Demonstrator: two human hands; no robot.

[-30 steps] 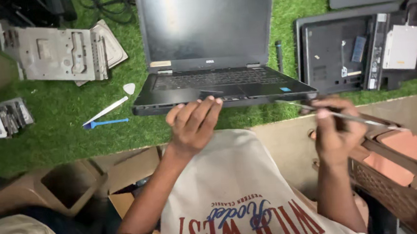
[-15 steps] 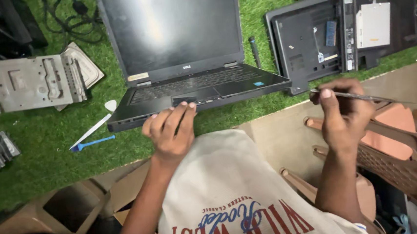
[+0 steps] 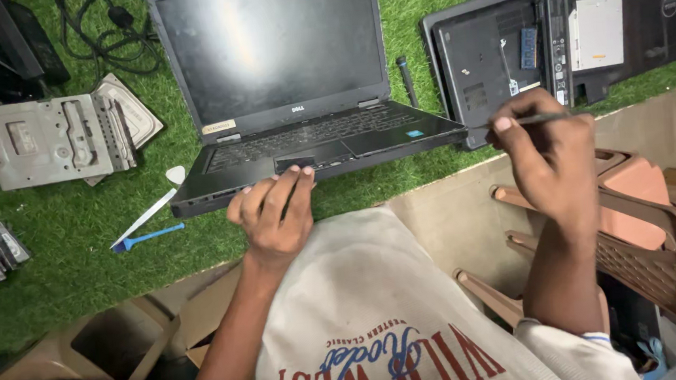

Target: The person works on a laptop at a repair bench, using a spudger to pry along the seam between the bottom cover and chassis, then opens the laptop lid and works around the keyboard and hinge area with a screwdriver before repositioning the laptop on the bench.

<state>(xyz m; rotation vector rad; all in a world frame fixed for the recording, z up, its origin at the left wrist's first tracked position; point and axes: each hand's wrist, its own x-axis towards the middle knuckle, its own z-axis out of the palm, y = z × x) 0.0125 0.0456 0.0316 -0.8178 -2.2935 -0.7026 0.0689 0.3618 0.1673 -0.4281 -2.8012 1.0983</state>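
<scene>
Left hand (image 3: 272,210) open, fingertips on laptop (image 3: 300,97) front edge; right hand (image 3: 545,148) pinches thin tool (image 3: 535,119).

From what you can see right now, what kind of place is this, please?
Probably a laptop repair bench. An open black laptop lies on green artificial turf, beside an opened laptop base and a bare metal chassis part. The left hand touches the laptop's front edge; the right hand holds a thin tool.
</scene>
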